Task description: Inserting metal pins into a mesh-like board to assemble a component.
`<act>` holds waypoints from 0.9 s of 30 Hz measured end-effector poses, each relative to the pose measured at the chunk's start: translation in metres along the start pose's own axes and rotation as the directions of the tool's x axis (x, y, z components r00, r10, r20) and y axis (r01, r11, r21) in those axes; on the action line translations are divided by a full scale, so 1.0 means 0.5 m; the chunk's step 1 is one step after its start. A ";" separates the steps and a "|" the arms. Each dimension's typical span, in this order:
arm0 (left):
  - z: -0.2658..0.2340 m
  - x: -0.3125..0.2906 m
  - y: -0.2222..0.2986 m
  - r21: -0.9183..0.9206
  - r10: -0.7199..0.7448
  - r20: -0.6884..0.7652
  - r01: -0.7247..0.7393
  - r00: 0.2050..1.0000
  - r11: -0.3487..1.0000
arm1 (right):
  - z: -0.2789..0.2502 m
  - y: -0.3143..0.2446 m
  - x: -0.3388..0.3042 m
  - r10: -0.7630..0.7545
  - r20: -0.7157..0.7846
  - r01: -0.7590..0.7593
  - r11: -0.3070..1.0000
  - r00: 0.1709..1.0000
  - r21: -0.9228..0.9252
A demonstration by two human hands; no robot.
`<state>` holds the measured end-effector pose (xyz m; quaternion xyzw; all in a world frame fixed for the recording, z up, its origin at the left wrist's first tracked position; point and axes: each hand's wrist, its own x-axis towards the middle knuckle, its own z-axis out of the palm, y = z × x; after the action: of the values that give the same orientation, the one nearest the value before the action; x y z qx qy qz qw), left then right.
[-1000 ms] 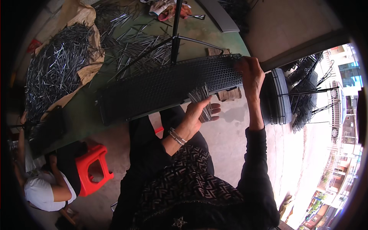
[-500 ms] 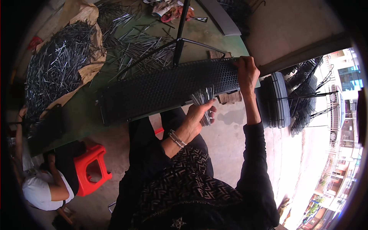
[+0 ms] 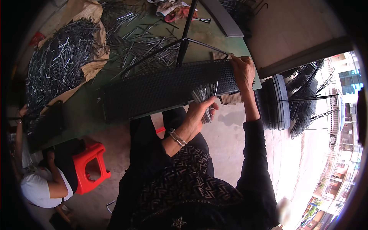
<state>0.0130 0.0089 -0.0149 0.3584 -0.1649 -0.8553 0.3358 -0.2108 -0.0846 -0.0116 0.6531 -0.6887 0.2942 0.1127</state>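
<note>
A long black perforated metal panel (image 3: 165,86) lies along the near edge of the green table, with a black rod frame (image 3: 184,40) standing on its far side. My left hand (image 3: 199,112) is closed around a bundle of thin metal strips (image 3: 205,94), just in front of the panel's near edge. At the panel's far right corner, my right hand (image 3: 244,72) has its thumb and fingers pinched together where a rod of the frame meets the edge. Whatever sits between those fingertips is too small to make out.
Brown paper (image 3: 95,70) at the left holds a big heap of metal strips (image 3: 61,53); more strips (image 3: 149,48) lie scattered beyond the panel. Black wire racks (image 3: 281,101) stand right of the table. A red stool (image 3: 91,168) and a person in white (image 3: 46,188) are at lower left.
My right hand has shifted slightly left along the panel's far edge, its fingertips now at the rod's end. My left hand still holds the strips, and the view has moved a little.
</note>
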 end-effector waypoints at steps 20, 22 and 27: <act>-0.002 -0.012 0.012 0.147 -0.003 -0.028 0.007 1.000 0.989 | -0.137 -0.124 -0.077 0.008 0.831 -0.722 0.499 0.556 0.479; -0.002 -0.014 0.016 0.150 -0.006 -0.019 0.009 1.000 0.989 | -0.135 -0.121 -0.077 -0.002 0.822 -0.712 0.499 0.569 0.494; 0.000 -0.019 0.017 0.155 -0.021 -0.021 0.024 1.000 0.988 | -0.134 -0.115 -0.081 0.003 0.828 -0.712 0.512 0.560 0.480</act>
<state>0.0218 0.0095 -0.0056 0.3935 -0.2236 -0.8401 0.2991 -0.1659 -0.0124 0.0352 0.5103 -0.5989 0.2864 -0.5468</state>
